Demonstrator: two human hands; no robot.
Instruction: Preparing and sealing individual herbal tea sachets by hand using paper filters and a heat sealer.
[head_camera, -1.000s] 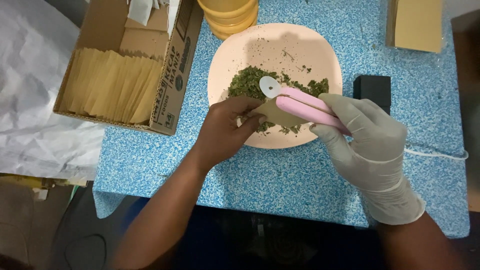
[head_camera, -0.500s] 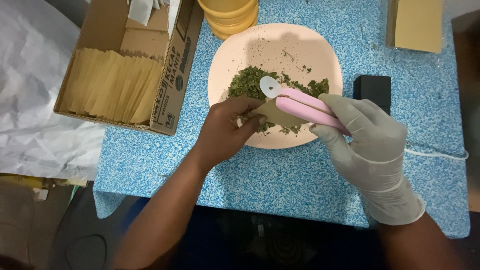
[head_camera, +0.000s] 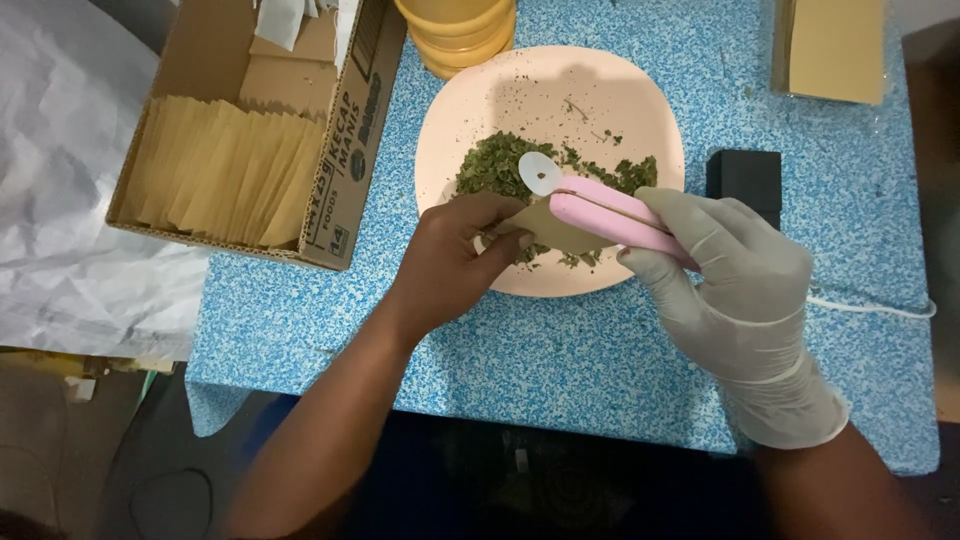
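A pale pink plate (head_camera: 560, 95) lies on the blue speckled table (head_camera: 560, 350) and carries a heap of green dried leaf bits (head_camera: 495, 165). My bare left hand (head_camera: 455, 260) pinches a small brown paper packet (head_camera: 545, 225) over the plate's near side. My right hand (head_camera: 735, 275), in a white glove, grips a pink handheld tool (head_camera: 615, 215) with a white round tip (head_camera: 540, 173); the tool is clamped across the packet's edge.
A cardboard box (head_camera: 350, 150) with several upright brown paper packets (head_camera: 220, 175) stands at the left. Stacked yellow bowls (head_camera: 460, 35) sit behind the plate. A small black box (head_camera: 745, 180) and a tan box (head_camera: 830, 45) are at the right; a white cord (head_camera: 880, 308) trails rightward.
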